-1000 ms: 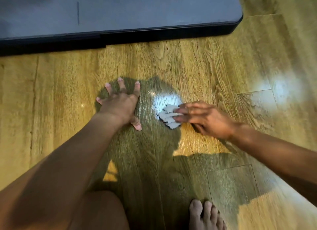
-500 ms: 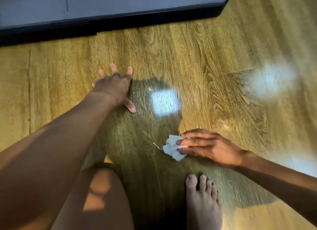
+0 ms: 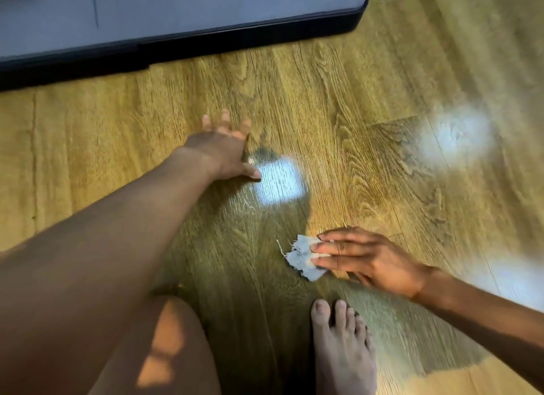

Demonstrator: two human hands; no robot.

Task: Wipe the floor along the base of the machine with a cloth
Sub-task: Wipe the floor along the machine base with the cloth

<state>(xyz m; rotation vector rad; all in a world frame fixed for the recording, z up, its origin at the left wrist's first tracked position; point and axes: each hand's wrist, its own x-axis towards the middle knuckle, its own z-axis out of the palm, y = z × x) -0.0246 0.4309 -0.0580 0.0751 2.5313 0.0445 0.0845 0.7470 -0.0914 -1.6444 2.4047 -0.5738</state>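
Note:
A small frayed pale-grey cloth [image 3: 303, 259] lies flat on the wooden floor [image 3: 368, 100], with the fingertips of my right hand [image 3: 365, 259] pressing on its right side. My left hand [image 3: 220, 150] is planted flat on the floor further away, fingers spread, holding nothing. The machine's grey body with its black base edge [image 3: 206, 45] runs across the top of the view, well beyond both hands.
My bare foot [image 3: 341, 350] stands just below the cloth and my knee [image 3: 153, 350] fills the lower left. Bright light patches reflect off the floor [image 3: 279, 182] between the hands and at the right.
My right hand has dragged the cloth from beside my left hand back toward my foot, away from the machine. My left hand stays planted on the floor.

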